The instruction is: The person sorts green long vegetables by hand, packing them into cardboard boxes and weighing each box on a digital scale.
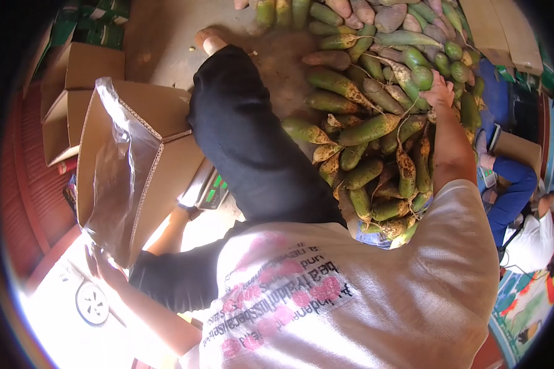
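Note:
My right hand (438, 93) reaches into a big pile of long green radishes (370, 130), its fingers curled against the end of a green radish (421, 78). At the lower left, my left hand (106, 269) is at the lower corner of an open cardboard box (143, 184). Strong glare covers it, and its finger positions are unclear. A clear plastic liner (114, 147) hangs over the box's edge and inside it. Reddish and brown roots (391, 18) lie among the green ones at the top of the pile.
More cardboard boxes (92, 67) stand at the upper left. A scale with a green display (213, 189) is beside the open box. A wheel (92, 302) shows at the lower left. Another person in blue trousers (512, 184) sits at the right, by a second scale (489, 177).

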A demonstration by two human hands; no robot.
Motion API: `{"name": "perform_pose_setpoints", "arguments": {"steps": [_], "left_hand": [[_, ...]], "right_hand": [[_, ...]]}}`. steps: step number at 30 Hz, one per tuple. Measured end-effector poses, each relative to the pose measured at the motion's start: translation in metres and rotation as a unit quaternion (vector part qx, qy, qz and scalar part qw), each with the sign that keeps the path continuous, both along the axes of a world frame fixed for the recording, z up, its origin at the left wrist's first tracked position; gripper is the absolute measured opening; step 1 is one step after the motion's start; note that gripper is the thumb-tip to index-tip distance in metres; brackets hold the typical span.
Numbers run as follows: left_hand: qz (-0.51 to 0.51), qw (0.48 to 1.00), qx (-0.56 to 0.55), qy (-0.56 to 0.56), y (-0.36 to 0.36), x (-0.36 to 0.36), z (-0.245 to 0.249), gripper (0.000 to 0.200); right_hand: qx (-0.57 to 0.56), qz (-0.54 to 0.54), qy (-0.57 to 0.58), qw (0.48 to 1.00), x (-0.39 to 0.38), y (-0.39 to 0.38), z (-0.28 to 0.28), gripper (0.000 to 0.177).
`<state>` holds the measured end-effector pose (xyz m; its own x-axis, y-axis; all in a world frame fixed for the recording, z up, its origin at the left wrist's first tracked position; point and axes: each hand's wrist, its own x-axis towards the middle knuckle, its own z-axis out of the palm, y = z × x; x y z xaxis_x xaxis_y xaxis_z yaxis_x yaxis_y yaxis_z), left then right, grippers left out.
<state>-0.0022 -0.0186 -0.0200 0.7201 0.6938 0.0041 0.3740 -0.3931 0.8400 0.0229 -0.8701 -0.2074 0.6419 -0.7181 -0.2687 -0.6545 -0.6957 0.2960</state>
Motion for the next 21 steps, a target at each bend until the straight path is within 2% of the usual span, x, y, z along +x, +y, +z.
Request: {"name": "perform_pose_setpoints", "arguments": {"steps": [3,4,5,6,8,9,11,13,14,15,17,19,21], "left_hand": [[-0.178,0.962,0.206,-0.028,0.052,-0.010,-0.018,0.031],[-0.289,0.861,0.417,-0.033,0.043,-0.008,-0.012,0.027],[-0.307,0.831,0.462,-0.043,0.043,-0.006,-0.012,0.027],[-0.290,0.850,0.438,-0.038,0.041,-0.005,-0.012,0.027],[-0.209,0.927,0.311,-0.030,0.035,-0.003,-0.012,0.028],[-0.177,0.946,0.268,-0.032,0.031,-0.002,-0.012,0.028],[-0.147,0.961,0.230,-0.036,0.028,-0.001,-0.011,0.028],[-0.134,0.967,0.215,-0.041,0.025,-0.001,-0.011,0.028],[-0.129,0.969,0.208,-0.043,0.022,0.000,-0.011,0.028],[-0.125,0.970,0.203,-0.042,0.021,-0.001,-0.011,0.028],[-0.117,0.973,0.193,-0.044,0.017,-0.001,-0.011,0.028],[-0.112,0.974,0.192,-0.045,0.012,0.000,-0.013,0.028],[-0.109,0.975,0.188,-0.047,0.010,0.002,-0.012,0.028]], "right_hand": [[0.004,0.070,-0.018,0.997,-0.003,-0.008,-0.005,0.086],[0.013,0.104,-0.018,0.994,-0.005,-0.008,-0.001,0.085],[0.020,0.139,-0.019,0.990,-0.005,-0.009,0.004,0.084],[0.043,0.154,-0.006,0.987,-0.003,-0.002,0.015,0.083],[0.090,0.183,0.019,0.979,0.006,0.017,0.035,0.083],[0.130,0.184,0.015,0.974,0.010,0.023,0.039,0.082],[0.209,0.184,0.008,0.960,0.023,0.030,0.041,0.081],[0.330,0.188,0.073,0.922,0.045,0.035,0.040,0.099],[0.398,0.144,0.086,0.902,0.052,0.043,0.042,0.100],[0.408,0.101,0.059,0.905,0.054,0.044,0.032,0.099],[0.557,0.032,0.022,0.829,0.053,0.055,0.039,0.092],[0.599,-0.068,-0.052,0.796,0.046,0.041,0.003,0.084],[0.648,-0.127,-0.103,0.744,0.043,0.046,0.002,0.079]]}}
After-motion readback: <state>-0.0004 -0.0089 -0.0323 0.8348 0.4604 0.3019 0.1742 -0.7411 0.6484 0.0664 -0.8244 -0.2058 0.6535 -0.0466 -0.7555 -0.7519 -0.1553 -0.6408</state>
